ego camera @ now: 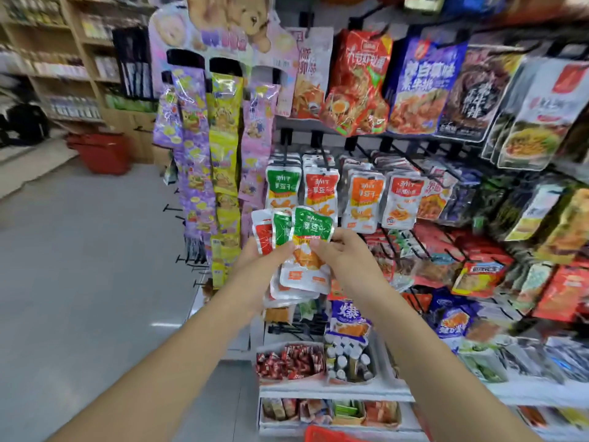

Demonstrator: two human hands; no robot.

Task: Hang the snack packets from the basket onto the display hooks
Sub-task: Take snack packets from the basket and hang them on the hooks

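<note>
hooks (323,151) before me: green packets (282,186) hang at the row's left end | right of green packets: red packets (320,189), then orange packets (366,193) | above: big bags (357,84) | below: shelf (334,393) bearing sweets tray (288,362) and bottles (347,358) | far left: floor (79,282), red basket (102,154) on it

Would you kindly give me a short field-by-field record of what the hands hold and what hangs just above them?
left hand: grips a fan of small packets, a red-topped packet at its left edge
right hand: pinches the front green-topped packet
hooks above: hanging green-topped packets, then hanging red-topped packets to their right
floor behind: red basket, far left
</note>
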